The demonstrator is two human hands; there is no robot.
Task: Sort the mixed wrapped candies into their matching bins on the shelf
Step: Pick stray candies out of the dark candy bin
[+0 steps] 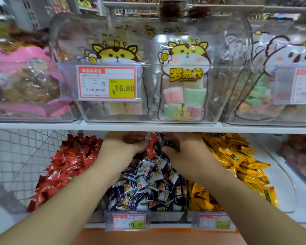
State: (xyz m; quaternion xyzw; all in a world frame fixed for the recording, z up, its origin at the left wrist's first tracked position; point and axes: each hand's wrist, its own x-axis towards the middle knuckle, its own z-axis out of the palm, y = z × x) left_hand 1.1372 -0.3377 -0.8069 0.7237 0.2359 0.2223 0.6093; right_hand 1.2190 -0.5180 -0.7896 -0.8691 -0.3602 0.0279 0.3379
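A stray red candy (151,145) is pinched by the left hand (124,144) above the blue-and-white bin (148,175), its long axis running roughly twelve to six. The matching red bin (64,167) lies at about eight o'clock from that grip, on the left hand's side. The right hand (182,147) is curled into the pile; what it holds cannot be told.

Left hand (124,145) — red candy (151,145) pinched

White shop shelf (148,125) with orange front edge (148,236), wire mesh panel (21,156) at left, bright even light.
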